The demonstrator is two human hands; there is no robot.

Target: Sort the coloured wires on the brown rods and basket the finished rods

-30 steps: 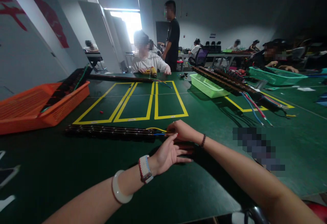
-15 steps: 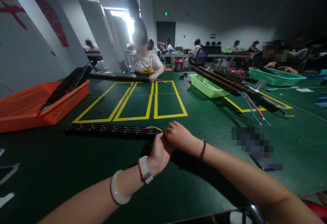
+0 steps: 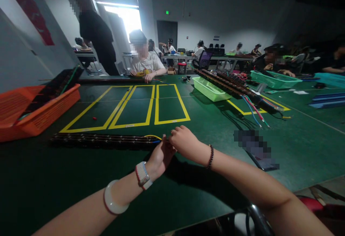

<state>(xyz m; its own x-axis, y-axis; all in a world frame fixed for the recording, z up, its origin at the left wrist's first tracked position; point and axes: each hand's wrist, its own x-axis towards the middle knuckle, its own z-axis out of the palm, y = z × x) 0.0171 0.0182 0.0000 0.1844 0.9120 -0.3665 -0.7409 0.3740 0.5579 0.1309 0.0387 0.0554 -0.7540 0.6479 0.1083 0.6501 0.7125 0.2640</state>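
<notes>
A long black strip assembly (image 3: 102, 140) with rows of shiny metal dots lies flat on the green table in front of me. From its right end a yellow wire (image 3: 153, 136) and a blue wire (image 3: 156, 142) run to my fingers. My left hand (image 3: 159, 158), wearing a watch and a pale bangle, is closed around the wire ends. Pressed close against it, my right hand (image 3: 185, 144) is closed too, its fingertips pinched together. What sits between the right fingertips is hidden.
An orange basket (image 3: 54, 119) with another black strip stands at left. Yellow tape rectangles (image 3: 152, 105) mark the table beyond the strip. At right are a light green basket (image 3: 211, 91), stacked strips with loose wires (image 3: 253, 108) and a blurred dark flat object (image 3: 256, 151). A co-worker (image 3: 147, 61) sits opposite.
My view has turned slightly right, so the table things appear shifted left. Both hands stay together at the wire ends. A standing person in the background has moved left.
</notes>
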